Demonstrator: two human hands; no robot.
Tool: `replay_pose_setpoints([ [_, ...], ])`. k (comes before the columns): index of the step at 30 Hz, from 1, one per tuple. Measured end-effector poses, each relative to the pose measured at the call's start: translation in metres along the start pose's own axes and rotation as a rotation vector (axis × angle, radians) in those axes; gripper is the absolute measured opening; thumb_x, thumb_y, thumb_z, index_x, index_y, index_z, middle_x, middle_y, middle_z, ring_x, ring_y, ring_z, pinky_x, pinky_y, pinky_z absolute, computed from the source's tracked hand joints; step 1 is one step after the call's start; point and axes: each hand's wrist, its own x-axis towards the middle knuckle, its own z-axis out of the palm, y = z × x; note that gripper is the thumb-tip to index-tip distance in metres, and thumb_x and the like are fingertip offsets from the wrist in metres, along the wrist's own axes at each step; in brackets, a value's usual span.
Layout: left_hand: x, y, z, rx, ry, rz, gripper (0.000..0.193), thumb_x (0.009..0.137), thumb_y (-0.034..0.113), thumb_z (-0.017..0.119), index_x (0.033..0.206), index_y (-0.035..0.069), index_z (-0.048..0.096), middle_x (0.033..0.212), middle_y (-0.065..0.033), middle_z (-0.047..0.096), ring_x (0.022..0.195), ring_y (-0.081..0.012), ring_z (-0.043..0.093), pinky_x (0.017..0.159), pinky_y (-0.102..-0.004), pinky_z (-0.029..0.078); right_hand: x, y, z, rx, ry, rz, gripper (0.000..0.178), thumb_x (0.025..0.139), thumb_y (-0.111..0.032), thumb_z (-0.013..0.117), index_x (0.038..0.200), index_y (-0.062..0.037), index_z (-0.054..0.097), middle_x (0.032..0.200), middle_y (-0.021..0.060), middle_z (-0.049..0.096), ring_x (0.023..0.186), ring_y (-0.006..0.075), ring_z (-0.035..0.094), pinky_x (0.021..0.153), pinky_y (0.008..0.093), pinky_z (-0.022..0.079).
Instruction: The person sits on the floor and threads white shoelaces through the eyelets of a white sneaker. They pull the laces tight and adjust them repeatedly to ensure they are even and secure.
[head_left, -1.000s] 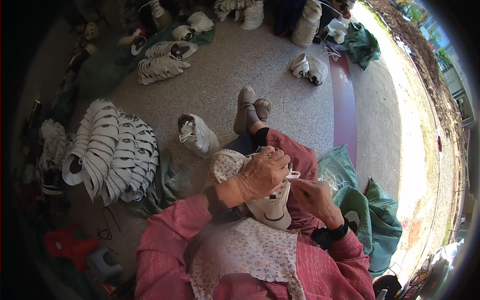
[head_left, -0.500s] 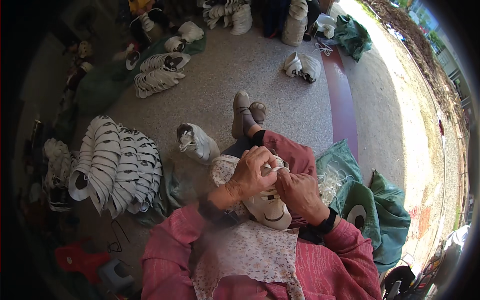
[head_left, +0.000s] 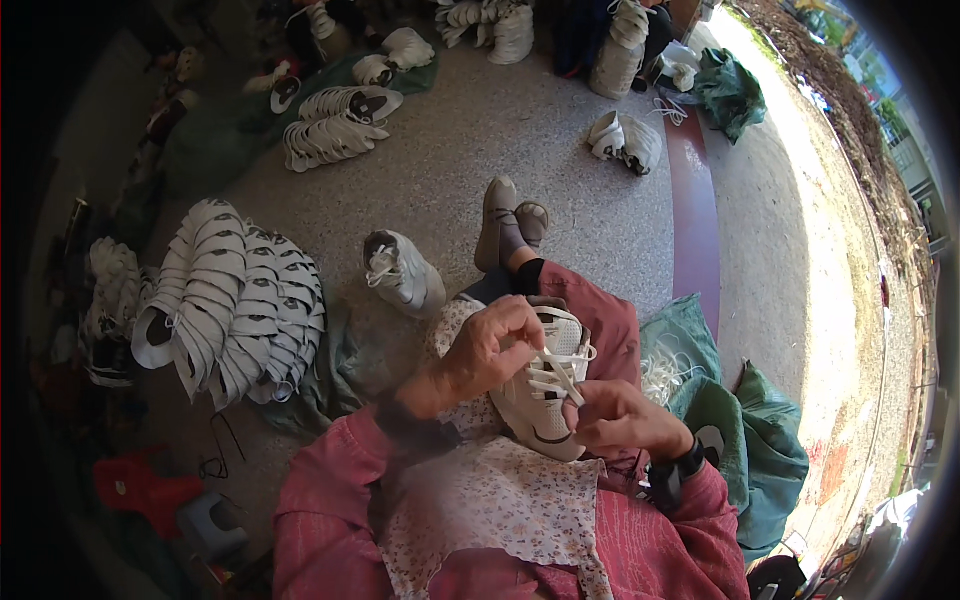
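Note:
A white shoe upper (head_left: 538,418) lies across my lap, its toe toward me, with white lace crossing its front in several rows. My left hand (head_left: 490,345) is closed at the left of the lacing, thumb and forefinger pinching the white shoelace (head_left: 562,376). At the right side of the upper, my right hand (head_left: 632,420) is also closed, holding a length of that lace between thumb and fingertips. The lace runs between the two hands, and a small loop stands out at the upper's right edge. A floral apron (head_left: 490,510) covers my lap beneath it.
Left of me stand large nested stacks of white uppers (head_left: 225,310). A laced white shoe (head_left: 403,275) sits on the floor ahead. Loose white laces (head_left: 664,374) and a green sack (head_left: 772,440) are at my right. A red object (head_left: 148,492) is at lower left.
My hands have moved apart, the right one down toward the toe and outward. The lacing between them now shows, with lace drawn out. The view has shifted slightly.

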Motion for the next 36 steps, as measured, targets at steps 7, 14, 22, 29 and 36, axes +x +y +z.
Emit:
replay_pose_setpoints([
  [7, -0.021, 0.054, 0.0, -0.192, -0.365, -0.221, 0.047, 0.094, 0.016, 0.066, 0.138, 0.004, 0.056, 0.095, -0.0012, 0.062, 0.084, -0.0095, 0.057, 0.075, -0.0271, 0.048, -0.037, -0.072, 0.026, -0.281, -0.089, -0.425, 0.019, 0.107, -0.015, 0.051, 0.11, 0.0017, 0.061, 0.071, -0.0036, 0.055, 0.055, 0.0042, 0.054, 0.048, 0.0213, 0.04],
  [14, -0.024, 0.082, -0.026, -0.549, -0.124, -0.245, 0.032, 0.106, 0.025, 0.055, 0.119, -0.002, 0.065, 0.086, 0.0004, 0.063, 0.074, -0.0069, 0.058, 0.066, -0.0228, 0.047, 0.022, -0.119, 0.029, -0.332, 0.007, -0.321, 0.027, 0.107, -0.021, 0.053, 0.121, 0.0, 0.062, 0.07, -0.0017, 0.057, 0.056, 0.0033, 0.052, 0.049, 0.0205, 0.039],
  [22, -0.061, 0.034, -0.097, -0.9, 0.613, -0.255, 0.023, 0.103, 0.027, 0.06, 0.108, 0.004, 0.064, 0.077, 0.0038, 0.052, 0.068, -0.0089, 0.052, 0.06, -0.0259, 0.044, 0.078, -0.065, -0.023, -0.992, 0.456, -0.534, 0.016, 0.097, -0.016, 0.065, 0.105, -0.0033, 0.071, 0.073, 0.0036, 0.063, 0.063, 0.0148, 0.06, 0.058, 0.0302, 0.048],
  [29, -0.096, 0.012, -0.13, -1.007, 0.651, -0.123, 0.028, 0.098, 0.034, 0.066, 0.105, 0.007, 0.067, 0.093, 0.0017, 0.052, 0.087, -0.012, 0.049, 0.076, -0.0298, 0.044, 0.059, -0.023, -0.053, -1.212, 0.4, -0.199, 0.015, 0.092, -0.018, 0.068, 0.092, -0.004, 0.071, 0.082, 0.0143, 0.068, 0.072, 0.035, 0.065, 0.064, 0.0396, 0.05],
  [36, -0.107, 0.035, -0.132, -0.737, 0.256, 0.195, 0.031, 0.099, 0.036, 0.063, 0.076, 0.014, 0.063, 0.086, 0.0005, 0.057, 0.081, -0.0159, 0.051, 0.079, -0.0387, 0.043, 0.057, -0.018, -0.056, -0.993, 0.347, -0.138, 0.014, 0.085, -0.018, 0.075, 0.089, -0.0045, 0.072, 0.083, 0.0081, 0.063, 0.074, 0.0235, 0.065, 0.064, 0.0359, 0.047],
])
